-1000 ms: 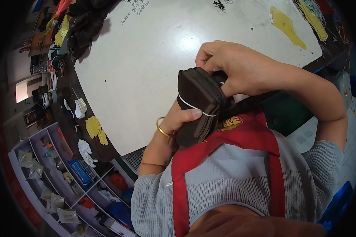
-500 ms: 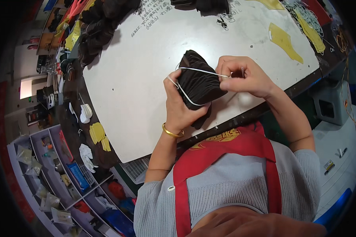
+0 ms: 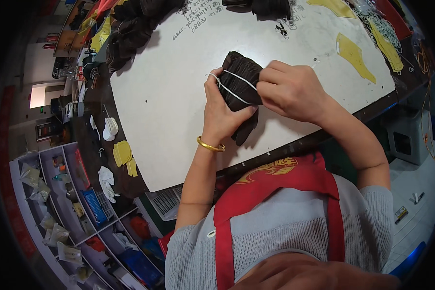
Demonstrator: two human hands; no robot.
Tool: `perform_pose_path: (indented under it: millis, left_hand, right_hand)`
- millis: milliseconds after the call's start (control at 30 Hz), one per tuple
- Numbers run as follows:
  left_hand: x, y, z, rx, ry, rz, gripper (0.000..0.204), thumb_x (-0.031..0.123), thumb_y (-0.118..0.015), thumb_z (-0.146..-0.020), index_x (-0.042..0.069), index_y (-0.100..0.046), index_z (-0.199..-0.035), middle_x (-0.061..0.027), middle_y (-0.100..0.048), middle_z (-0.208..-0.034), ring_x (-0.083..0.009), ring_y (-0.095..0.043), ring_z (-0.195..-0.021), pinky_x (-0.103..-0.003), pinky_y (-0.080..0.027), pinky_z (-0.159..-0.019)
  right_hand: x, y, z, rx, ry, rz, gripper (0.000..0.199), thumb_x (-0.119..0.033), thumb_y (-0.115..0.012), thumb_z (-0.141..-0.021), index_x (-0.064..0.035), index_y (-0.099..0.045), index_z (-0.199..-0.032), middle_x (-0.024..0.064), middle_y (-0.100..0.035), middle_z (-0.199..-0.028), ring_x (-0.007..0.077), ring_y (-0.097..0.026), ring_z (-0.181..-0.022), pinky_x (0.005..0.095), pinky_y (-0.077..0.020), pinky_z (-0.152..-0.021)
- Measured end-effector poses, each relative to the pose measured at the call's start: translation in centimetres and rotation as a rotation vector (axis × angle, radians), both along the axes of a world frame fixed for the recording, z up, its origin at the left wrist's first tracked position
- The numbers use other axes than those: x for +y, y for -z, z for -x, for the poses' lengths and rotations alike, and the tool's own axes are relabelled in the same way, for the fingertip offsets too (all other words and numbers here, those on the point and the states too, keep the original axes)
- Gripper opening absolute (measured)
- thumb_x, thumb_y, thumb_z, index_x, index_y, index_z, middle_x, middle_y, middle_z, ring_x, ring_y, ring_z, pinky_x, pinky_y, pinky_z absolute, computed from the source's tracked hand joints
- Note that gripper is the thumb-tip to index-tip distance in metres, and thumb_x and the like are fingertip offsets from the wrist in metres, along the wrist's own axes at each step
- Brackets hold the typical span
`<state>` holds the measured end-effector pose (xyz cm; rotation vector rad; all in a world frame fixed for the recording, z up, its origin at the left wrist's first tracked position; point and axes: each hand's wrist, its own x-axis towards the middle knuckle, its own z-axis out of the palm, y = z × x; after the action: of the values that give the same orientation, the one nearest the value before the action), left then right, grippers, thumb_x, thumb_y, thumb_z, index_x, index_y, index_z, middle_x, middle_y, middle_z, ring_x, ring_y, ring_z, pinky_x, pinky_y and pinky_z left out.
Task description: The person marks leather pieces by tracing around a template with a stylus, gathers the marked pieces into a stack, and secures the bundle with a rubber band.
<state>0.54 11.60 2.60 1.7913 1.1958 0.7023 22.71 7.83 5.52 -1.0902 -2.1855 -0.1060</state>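
Note:
A thick bundle of stacked dark fabric pieces [image 3: 241, 64] is held above the white tabletop. White cord [image 3: 239, 77] runs around it in two slanting strands, and a loose end sticks out by my left fingers. My left hand [image 3: 221, 113] clasps the bundle from the left, thumb across its near side, a gold bangle on the wrist. At the bundle's right edge, my right hand [image 3: 292, 92] is closed where the cord runs in under the fingers; its fingertips are hidden. Below the bundle, another dark piece [image 3: 246, 129] hangs down toward the table's near edge.
More dark bundles [image 3: 130, 41] are piled at the far left of the white table [image 3: 169, 121]. Yellow cut pieces [image 3: 355, 55] and a tangle of pale cord [image 3: 360, 19] are at the far right. A compartmented shelf [image 3: 79, 193] stands left; a grey stool [image 3: 406, 135] stands right.
My right hand has turned over and closed in against the bundle's right edge, back of the hand now up. The cord strand it held out now lies against the fabric.

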Motion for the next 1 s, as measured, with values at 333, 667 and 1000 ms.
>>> perform_pose_path:
  millis: [333,667,1000]
  left_hand:
    - [1.0,-0.8,-1.1,0.182,-0.048,-0.112,0.103,0.030,-0.088,-0.063,0.004,-0.032,-0.146,-0.0207,-0.045,-0.134,-0.0387,-0.055,-0.122,-0.046,-0.051,-0.098]
    - [4.0,0.5,-0.6,-0.044,-0.243,0.063,0.100,0.034,-0.084,-0.075,-0.004,-0.027,-0.147,-0.0287,-0.038,-0.143,-0.0389,-0.051,-0.127,-0.043,-0.048,-0.105]
    - [4.6,1.2,-0.3,-0.112,-0.277,0.073,0.101,0.038,-0.083,-0.079,-0.007,-0.024,-0.147,-0.0316,-0.034,-0.144,-0.0383,-0.051,-0.127,-0.042,-0.049,-0.103]
  right_hand:
    - [-1.3,4.1,-0.3,0.145,0.198,0.195,0.022,-0.024,-0.080,-0.077,-0.0122,-0.065,-0.088,0.0023,-0.064,-0.086,0.0224,-0.066,-0.072,0.0355,-0.0526,-0.059]
    - [3.1,5.0,2.5,0.507,0.317,0.429,0.024,-0.033,-0.072,-0.086,-0.0086,-0.070,-0.086,0.0061,-0.073,-0.079,0.0272,-0.071,-0.071,0.0380,-0.0556,-0.065]
    - [5.7,2.7,2.9,0.486,0.314,0.507,0.025,-0.032,-0.071,-0.084,-0.0074,-0.072,-0.084,0.0075,-0.073,-0.076,0.0253,-0.069,-0.064,0.0373,-0.0541,-0.062]
